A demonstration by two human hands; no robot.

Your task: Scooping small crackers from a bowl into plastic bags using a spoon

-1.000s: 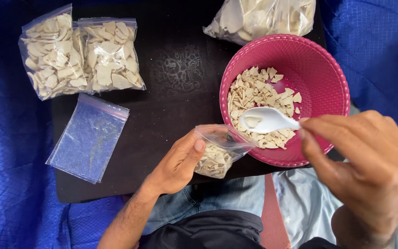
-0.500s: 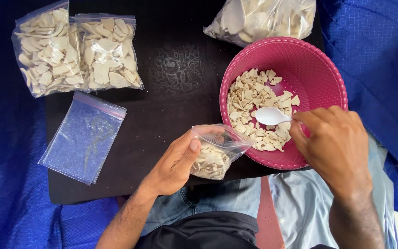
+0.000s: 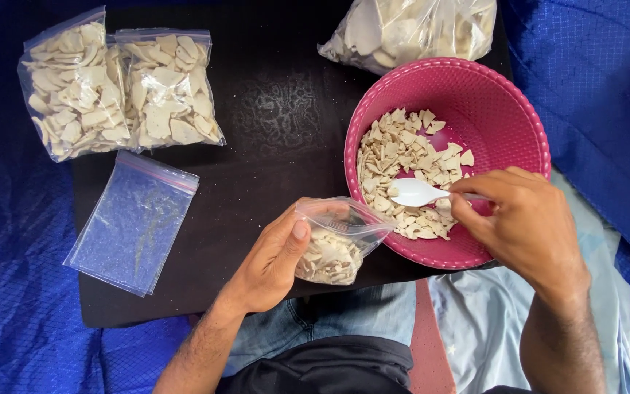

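1. Head view shows the left hand [image 3: 275,259] gripping a small clear zip bag [image 3: 333,244] by its rim, fingers closed on it and the thumb holding the mouth open. The bag is partly filled with pale chips and sits at the front edge of the black board [image 3: 271,124], touching the front-left rim of the pink bowl [image 3: 508,102].
2. Right hand [image 3: 526,226] has its fingers closed around the handle of a white plastic spoon [image 3: 417,192], whose scoop lies in the chips [image 3: 402,153] inside the bowl.
3. To do this well, I judge the bag's mouth should stay wide and tight against the bowl's rim, and each spoonful should be level so that brittle pieces do not spill onto the board.
4. Tilting the bag slightly toward the bowl would likely let the chips slide in without catching on the zip strip.
5. Count: one bowl, one spoon, one bag in hand.
6. Two filled bags [image 3: 122,87] lie side by side at the board's far-left corner.
7. One empty zip bag [image 3: 133,222] lies flat at the left edge.
8. One large bag of chips [image 3: 410,29] rests at the far edge, behind the bowl.
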